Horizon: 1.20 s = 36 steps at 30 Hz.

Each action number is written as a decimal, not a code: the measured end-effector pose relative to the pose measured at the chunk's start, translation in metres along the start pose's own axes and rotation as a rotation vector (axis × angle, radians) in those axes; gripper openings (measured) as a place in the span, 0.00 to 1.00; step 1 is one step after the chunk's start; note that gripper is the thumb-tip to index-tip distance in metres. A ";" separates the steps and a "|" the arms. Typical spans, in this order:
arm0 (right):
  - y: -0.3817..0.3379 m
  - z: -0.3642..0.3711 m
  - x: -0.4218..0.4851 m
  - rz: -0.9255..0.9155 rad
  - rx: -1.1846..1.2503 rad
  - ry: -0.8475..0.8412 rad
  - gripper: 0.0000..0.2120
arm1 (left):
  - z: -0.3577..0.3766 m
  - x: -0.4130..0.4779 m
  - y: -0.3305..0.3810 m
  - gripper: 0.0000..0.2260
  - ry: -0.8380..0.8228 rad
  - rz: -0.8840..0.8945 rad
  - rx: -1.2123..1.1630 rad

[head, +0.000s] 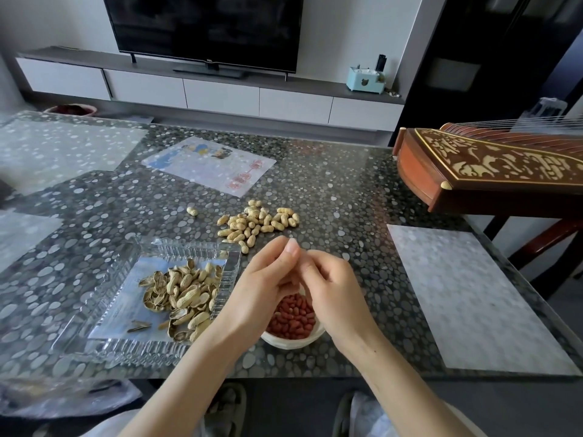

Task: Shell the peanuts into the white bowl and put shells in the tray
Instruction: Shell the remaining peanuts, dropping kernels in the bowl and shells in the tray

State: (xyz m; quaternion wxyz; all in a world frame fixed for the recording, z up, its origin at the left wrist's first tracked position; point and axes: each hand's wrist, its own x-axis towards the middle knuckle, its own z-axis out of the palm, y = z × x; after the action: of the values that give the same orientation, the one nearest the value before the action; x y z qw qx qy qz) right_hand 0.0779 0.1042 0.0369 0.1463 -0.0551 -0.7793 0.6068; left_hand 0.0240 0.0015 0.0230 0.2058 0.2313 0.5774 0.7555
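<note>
head view, both hands (296, 275) joined above white bowl (293, 342), tray (233, 263) left

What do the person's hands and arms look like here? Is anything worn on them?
Both the left hand and the right hand are bare: no gloves, rings, watch or bracelet visible. The forearms are uncovered too, with no sleeves in view. Fingernails look short and unpainted.

A home living room, probably — television (205, 26) on a low cabinet (220, 93), zither (492, 165) beside the table (347, 190).
</note>
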 end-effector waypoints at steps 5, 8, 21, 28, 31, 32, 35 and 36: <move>0.006 0.004 -0.001 -0.192 -0.149 0.085 0.16 | 0.008 0.000 0.001 0.13 0.011 -0.034 -0.100; 0.011 0.006 0.000 -0.253 -0.309 0.191 0.16 | 0.011 -0.001 -0.005 0.19 0.082 0.045 0.120; 0.005 0.005 0.001 0.085 -0.035 0.159 0.24 | 0.007 -0.008 -0.008 0.21 0.078 0.063 0.351; -0.003 -0.006 0.004 0.332 0.202 0.054 0.23 | 0.005 -0.004 -0.004 0.14 0.028 -0.040 0.158; -0.003 -0.011 0.005 0.425 0.246 0.009 0.24 | 0.005 -0.003 -0.004 0.16 0.035 -0.105 0.091; -0.002 -0.011 0.006 0.466 0.264 -0.010 0.23 | 0.005 -0.003 -0.004 0.16 0.034 -0.113 0.079; 0.004 -0.013 0.012 0.651 0.500 -0.122 0.24 | 0.005 -0.004 -0.003 0.14 0.032 -0.107 0.086; 0.005 -0.014 0.014 0.702 0.597 -0.157 0.25 | 0.004 -0.003 -0.004 0.14 0.035 -0.105 0.093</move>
State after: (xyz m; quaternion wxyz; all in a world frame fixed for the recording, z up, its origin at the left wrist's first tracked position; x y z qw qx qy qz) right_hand 0.0685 0.1222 0.0377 -0.1181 -0.2248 -0.5137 0.8195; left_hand 0.0293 0.0035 0.0201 0.2241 0.1967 0.6265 0.7201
